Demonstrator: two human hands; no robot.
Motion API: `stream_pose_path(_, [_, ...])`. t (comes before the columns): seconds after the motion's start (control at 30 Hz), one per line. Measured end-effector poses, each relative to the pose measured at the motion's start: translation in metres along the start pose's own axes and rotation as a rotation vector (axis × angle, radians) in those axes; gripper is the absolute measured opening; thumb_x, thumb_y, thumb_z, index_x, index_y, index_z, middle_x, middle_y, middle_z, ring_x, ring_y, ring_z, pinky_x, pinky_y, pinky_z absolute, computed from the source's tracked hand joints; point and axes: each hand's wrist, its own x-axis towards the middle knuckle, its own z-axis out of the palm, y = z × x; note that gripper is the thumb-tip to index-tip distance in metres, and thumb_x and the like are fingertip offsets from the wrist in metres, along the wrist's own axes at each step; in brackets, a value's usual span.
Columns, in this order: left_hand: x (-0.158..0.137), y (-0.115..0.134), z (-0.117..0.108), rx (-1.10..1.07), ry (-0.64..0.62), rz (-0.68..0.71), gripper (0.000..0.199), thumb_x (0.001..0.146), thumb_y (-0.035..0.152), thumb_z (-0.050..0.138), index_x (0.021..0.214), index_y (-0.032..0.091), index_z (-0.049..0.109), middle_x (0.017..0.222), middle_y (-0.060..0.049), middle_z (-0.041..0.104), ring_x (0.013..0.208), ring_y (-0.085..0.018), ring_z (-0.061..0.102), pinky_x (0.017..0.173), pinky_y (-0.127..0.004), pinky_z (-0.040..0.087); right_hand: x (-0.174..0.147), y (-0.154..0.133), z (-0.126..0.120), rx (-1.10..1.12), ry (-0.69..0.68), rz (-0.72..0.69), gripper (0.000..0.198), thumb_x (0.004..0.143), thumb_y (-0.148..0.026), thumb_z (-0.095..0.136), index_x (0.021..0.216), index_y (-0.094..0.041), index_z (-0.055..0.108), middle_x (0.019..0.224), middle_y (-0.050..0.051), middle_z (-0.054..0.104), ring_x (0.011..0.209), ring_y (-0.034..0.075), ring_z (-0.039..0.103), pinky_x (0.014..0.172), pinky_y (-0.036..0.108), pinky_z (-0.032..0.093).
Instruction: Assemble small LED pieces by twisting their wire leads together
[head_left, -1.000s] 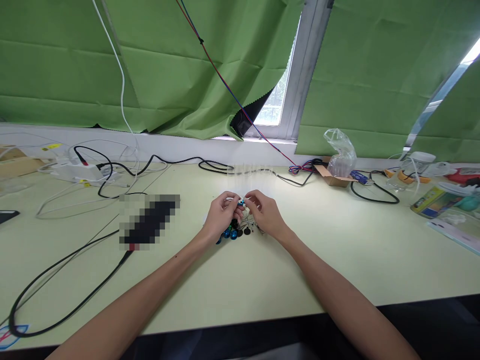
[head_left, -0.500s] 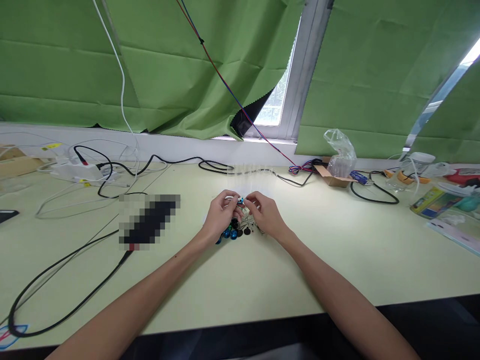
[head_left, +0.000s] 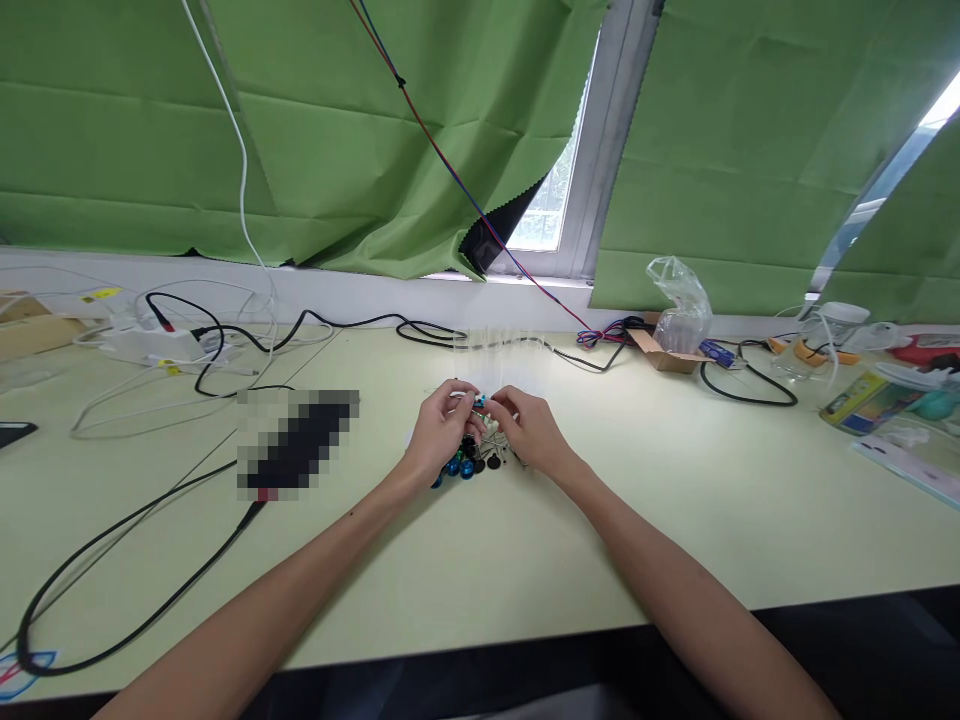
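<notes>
Against the earlier frames, my left hand point(head_left: 439, 425) is barely changing: its thumb and fingers are staying pinched on a small blue piece point(head_left: 478, 402), which is showing at the fingertips, between my two hands. My right hand point(head_left: 534, 425) is sitting slightly lower than before, its thumb and forefinger curling close beside that piece; whether they are gripping it too, I cannot tell. The pale table point(head_left: 525, 560) is spreading all around my grip. Far to the left of it a white power strip point(head_left: 154, 342) is lying among cables, and nearer on that side a pixelated dark object point(head_left: 300, 445) is trailing a black cable point(head_left: 246, 522). Just below my left fingers, glossy blue balls point(head_left: 453, 467) are clustering; between my hands thin metal parts point(head_left: 491, 442) and a black disc point(head_left: 493, 462) are lying. Beyond my grip, clear upright tubes point(head_left: 499, 342) are standing, and behind them green curtains point(head_left: 337, 150) are hanging, parting at a bright window point(head_left: 547, 210). Away to the right, a cardboard box point(head_left: 666, 358) is holding a clear plastic bag point(head_left: 681, 300), and farther right a lidded container point(head_left: 870, 398) is resting near the edge of view.
</notes>
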Motion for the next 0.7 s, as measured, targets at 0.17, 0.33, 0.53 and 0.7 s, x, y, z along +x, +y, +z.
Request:
stream_pose_path(0.17, [-0.0009,0.0015,0.0005,0.029,-0.008,-0.002,0.029,0.082,0.044,0.065,0.09,0.019,0.055,0.064,0.001,0.057,0.053,-0.013,0.058,0.052,-0.028,0.051,-0.0003,-0.0032,-0.0009,0.067,-0.012,-0.004,0.02,0.088,-0.036,0.057,0.101,-0.02,0.054,0.088,0.002,0.065,0.068,0.013,0.06,0.061,0.026,0.046])
stream_pose_path(0.33, [-0.001,0.0003,0.0012,0.022,-0.008,0.001,0.028,0.082,0.043,0.064,0.091,0.019,0.054,0.065,0.001,0.056,0.052,-0.013,0.057,0.049,-0.028,0.05,0.0006,-0.0009,-0.0002,0.024,-0.019,-0.021,0.014,0.09,-0.034,0.053,0.093,-0.019,0.055,0.086,0.003,0.065,0.073,0.014,0.06,0.064,0.026,0.046])
stream_pose_path(0.53, [-0.0008,0.0002,0.0011,0.019,-0.007,0.002,0.03,0.081,0.045,0.065,0.09,0.019,0.055,0.065,0.001,0.055,0.053,-0.013,0.057,0.05,-0.028,0.05,-0.0003,0.0003,-0.0003,-0.005,-0.02,-0.009,0.021,0.093,-0.039,0.049,0.091,-0.02,0.058,0.082,0.002,0.065,0.073,0.014,0.058,0.065,0.027,0.045])
stream_pose_path(0.7, [-0.0013,0.0022,0.0016,0.018,-0.001,0.002,0.031,0.079,0.046,0.066,0.089,0.019,0.055,0.065,0.001,0.056,0.052,-0.014,0.058,0.05,-0.028,0.05,-0.0005,-0.0014,-0.0012,0.057,-0.017,-0.011,0.018,0.088,-0.035,0.057,0.099,-0.021,0.053,0.087,0.003,0.065,0.072,0.014,0.061,0.062,0.026,0.047])
